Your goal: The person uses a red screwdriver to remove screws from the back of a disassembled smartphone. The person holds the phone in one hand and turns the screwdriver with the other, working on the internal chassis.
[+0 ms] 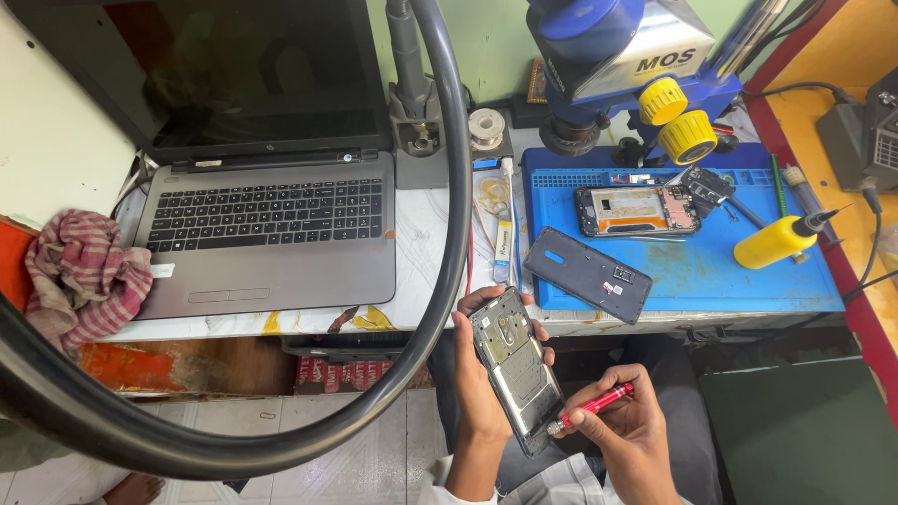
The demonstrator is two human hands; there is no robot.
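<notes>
My left hand grips an opened phone body, its inner frame facing up, held over my lap below the table edge. My right hand holds a red screwdriver whose tip touches the lower end of that phone. On the blue work mat lie a dark back cover at the front left and another opened phone with an orange inside farther back.
A yellow squeeze bottle lies on the mat's right. A blue microscope with yellow knobs stands behind the mat. An open grey laptop sits at left, with a striped cloth beside it. A black ring arcs across the view.
</notes>
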